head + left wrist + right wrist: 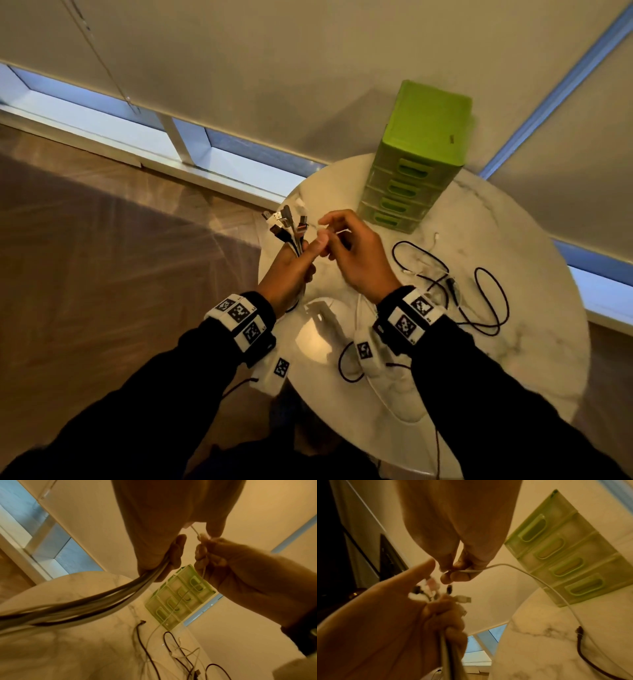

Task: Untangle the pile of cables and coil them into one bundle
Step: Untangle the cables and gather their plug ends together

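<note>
My left hand grips a bunch of cables over the table's left edge, their plug ends fanning upward above the fist. From the left wrist view the gathered black and white strands trail down out of the palm. My right hand is beside it and pinches the end of a thin white cable between thumb and fingers, close to the left thumb. That white cable runs down to the table. More black cables and white ones lie loose and looped on the marble table at the right.
A green set of small plastic drawers stands at the back of the round table, close behind my hands. Walls with blinds and low windows lie beyond. Wooden floor lies to the left of the table.
</note>
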